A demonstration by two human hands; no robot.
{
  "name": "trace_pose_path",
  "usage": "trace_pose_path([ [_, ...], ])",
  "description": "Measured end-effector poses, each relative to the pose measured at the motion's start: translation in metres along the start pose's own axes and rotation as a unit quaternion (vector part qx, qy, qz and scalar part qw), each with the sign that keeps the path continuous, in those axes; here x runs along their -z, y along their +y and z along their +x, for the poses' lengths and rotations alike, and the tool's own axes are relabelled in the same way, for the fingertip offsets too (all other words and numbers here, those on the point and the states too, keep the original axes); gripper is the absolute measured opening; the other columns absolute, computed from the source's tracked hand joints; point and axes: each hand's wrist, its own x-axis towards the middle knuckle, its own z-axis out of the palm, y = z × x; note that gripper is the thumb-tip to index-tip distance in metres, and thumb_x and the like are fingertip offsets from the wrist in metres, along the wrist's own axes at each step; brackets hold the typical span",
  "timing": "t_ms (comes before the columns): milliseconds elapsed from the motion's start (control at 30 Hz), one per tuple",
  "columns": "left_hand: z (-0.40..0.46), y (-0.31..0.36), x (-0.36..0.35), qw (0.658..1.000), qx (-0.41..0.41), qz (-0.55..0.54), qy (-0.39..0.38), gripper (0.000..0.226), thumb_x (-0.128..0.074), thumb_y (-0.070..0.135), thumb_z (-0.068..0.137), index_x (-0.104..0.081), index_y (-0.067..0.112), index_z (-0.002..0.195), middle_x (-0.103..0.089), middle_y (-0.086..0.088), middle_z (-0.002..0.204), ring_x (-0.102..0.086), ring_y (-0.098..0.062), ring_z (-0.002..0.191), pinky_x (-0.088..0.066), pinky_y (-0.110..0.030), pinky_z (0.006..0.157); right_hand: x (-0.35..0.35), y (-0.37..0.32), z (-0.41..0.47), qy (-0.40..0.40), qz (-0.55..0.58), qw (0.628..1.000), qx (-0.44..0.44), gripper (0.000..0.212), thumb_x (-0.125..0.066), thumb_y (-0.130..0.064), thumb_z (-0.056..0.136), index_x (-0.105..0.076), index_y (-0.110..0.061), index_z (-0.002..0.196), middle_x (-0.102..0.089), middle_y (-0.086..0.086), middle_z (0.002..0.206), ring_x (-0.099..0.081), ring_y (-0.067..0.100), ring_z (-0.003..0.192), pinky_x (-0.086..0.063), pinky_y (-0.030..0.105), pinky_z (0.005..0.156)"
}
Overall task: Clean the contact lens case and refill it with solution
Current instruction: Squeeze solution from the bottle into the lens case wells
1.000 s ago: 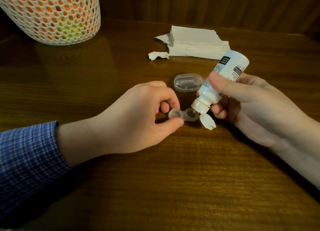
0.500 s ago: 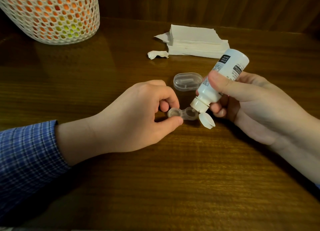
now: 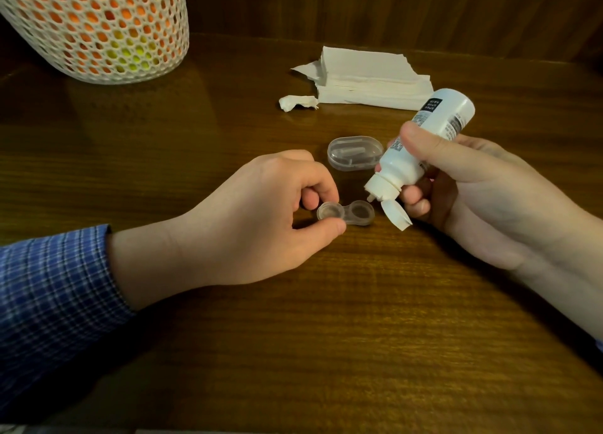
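A clear two-well contact lens case (image 3: 350, 213) lies on the wooden table. My left hand (image 3: 261, 218) pinches its left well between thumb and forefinger. My right hand (image 3: 463, 185) grips a white solution bottle (image 3: 421, 146), tilted nozzle-down with its flip cap (image 3: 396, 215) hanging open. The nozzle tip hovers just above and to the right of the case's right well, apart from it. Both wells are uncovered. A clear oval lid (image 3: 355, 153) rests behind the case.
A stack of white tissues (image 3: 368, 79) sits at the back, with a crumpled scrap (image 3: 297, 102) beside it. A white mesh basket (image 3: 94, 26) with orange and green contents stands at the back left. A wood-panel wall runs behind the table.
The bottle has lifted slightly up and to the right, so its nozzle no longer sits over the right well. My left hand keeps its pinch on the case.
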Motion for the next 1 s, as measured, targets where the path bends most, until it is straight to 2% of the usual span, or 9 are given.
trace_pose_path([
  [300, 0.0, -0.0006, -0.0003, 1.0, -0.005, 0.004, 0.0, 0.024, -0.065, 0.044, 0.084, -0.074, 0.027, 0.098, -0.056, 0.017, 0.083, -0.056, -0.007, 0.08, -0.049, -0.023, 0.067, -0.0006, -0.0004, -0.0028, -0.012, -0.034, 0.999, 0.012, 0.035, -0.076, -0.034, 0.074, -0.072, -0.014, 0.102, -0.075, 0.004, 0.082, -0.058, 0.01, 0.057, -0.048, 0.018, 0.047],
  [500, -0.0003, -0.0006, -0.0003, 1.0, -0.001, 0.002, -0.004, 0.025, -0.064, 0.045, 0.084, -0.074, 0.027, 0.099, -0.057, 0.017, 0.084, -0.055, -0.005, 0.081, -0.048, -0.019, 0.067, -0.0008, -0.0006, -0.0023, -0.007, -0.038, 0.999, 0.014, 0.039, -0.077, -0.035, 0.07, -0.071, -0.013, 0.102, -0.074, 0.003, 0.079, -0.058, 0.01, 0.056, -0.047, 0.018, 0.046],
  [667, -0.0003, 0.0002, -0.0009, 1.0, -0.003, 0.0, -0.006, 0.024, -0.065, 0.044, 0.085, -0.075, 0.027, 0.099, -0.056, 0.018, 0.083, -0.055, -0.004, 0.08, -0.048, -0.019, 0.066, 0.0007, -0.001, -0.0008, -0.008, -0.025, 1.0, 0.006, 0.035, -0.077, -0.035, 0.071, -0.071, -0.014, 0.099, -0.074, 0.003, 0.077, -0.058, 0.01, 0.055, -0.047, 0.018, 0.045],
  [867, -0.0001, 0.0009, -0.0001, 1.0, -0.002, 0.004, -0.003, 0.025, -0.064, 0.045, 0.084, -0.075, 0.027, 0.098, -0.055, 0.017, 0.082, -0.056, -0.01, 0.077, -0.049, -0.027, 0.064, 0.0012, -0.0027, 0.0001, 0.0, -0.009, 1.0, -0.017, 0.038, -0.078, -0.034, 0.07, -0.07, -0.013, 0.1, -0.074, 0.005, 0.08, -0.058, 0.01, 0.053, -0.047, 0.017, 0.045],
  [1000, 0.0003, 0.001, 0.0003, 1.0, -0.001, 0.006, -0.005, 0.025, -0.065, 0.044, 0.084, -0.075, 0.027, 0.1, -0.056, 0.015, 0.083, -0.057, -0.014, 0.073, -0.049, -0.03, 0.061, -0.0005, -0.0052, 0.001, 0.009, -0.006, 0.999, -0.033, 0.037, -0.078, -0.036, 0.069, -0.069, -0.013, 0.097, -0.071, 0.003, 0.074, -0.058, 0.009, 0.052, -0.049, 0.017, 0.044],
])
